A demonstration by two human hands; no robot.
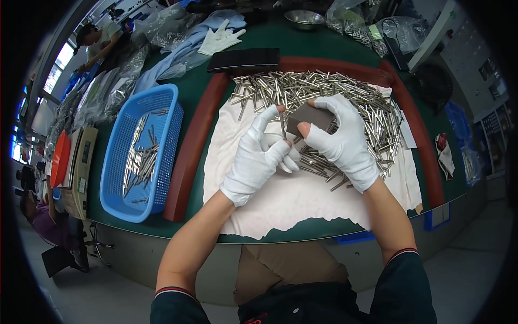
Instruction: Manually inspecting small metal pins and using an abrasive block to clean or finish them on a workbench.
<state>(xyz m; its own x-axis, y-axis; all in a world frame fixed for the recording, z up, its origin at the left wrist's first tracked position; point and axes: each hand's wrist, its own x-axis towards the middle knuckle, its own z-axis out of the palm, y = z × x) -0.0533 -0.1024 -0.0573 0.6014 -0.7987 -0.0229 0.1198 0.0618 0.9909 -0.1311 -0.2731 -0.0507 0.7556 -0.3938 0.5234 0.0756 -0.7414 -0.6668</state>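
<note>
Both my hands wear white gloves with bare thumb and index tips. My left hand (259, 154) pinches a thin metal pin (283, 125) upright between thumb and index finger. Close beside it, my right hand (342, 137) grips a dark grey-brown block (311, 118), thumb in front and index finger over the top edge. The block's left edge is near the pin; I cannot tell whether they touch. Under and behind the hands, a large heap of shiny metal pins (324, 83) spreads over a white cloth (259, 213). Some pins lie hidden beneath my right hand.
A dark red raised border (197, 146) frames the cloth on three sides. To the left stands a blue plastic basket (171, 140) with some pins inside. Behind are a black phone-like slab (243, 59), a white glove (221, 39) and a metal bowl (304, 20). A scale (81, 167) sits far left.
</note>
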